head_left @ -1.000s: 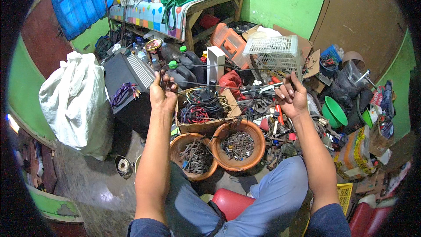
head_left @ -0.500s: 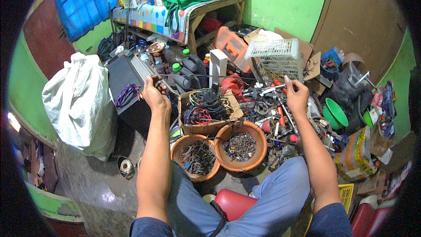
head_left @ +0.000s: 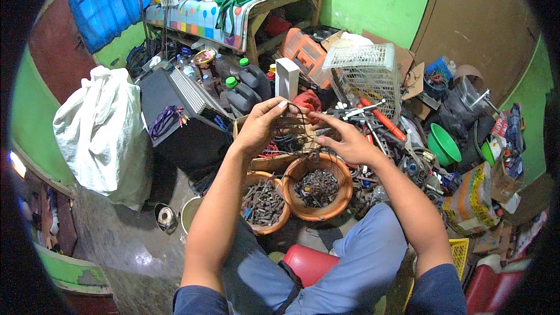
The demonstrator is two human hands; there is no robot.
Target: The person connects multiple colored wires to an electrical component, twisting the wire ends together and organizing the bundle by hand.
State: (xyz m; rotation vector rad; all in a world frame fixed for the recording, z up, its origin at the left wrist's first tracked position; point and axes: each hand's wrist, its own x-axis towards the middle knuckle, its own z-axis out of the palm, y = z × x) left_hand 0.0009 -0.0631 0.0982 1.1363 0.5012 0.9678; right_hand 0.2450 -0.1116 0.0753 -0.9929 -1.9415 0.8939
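Left grip (head_left: 263, 125) pinches a thin black cable (head_left: 300, 109), looped toward the loosely spread right grip (head_left: 348, 143).

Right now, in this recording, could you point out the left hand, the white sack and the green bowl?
Left hand (head_left: 258, 129): head view, on the back of the hand.
White sack (head_left: 105, 140): head view, middle of its side.
Green bowl (head_left: 444, 144): head view, about mid-bowl.
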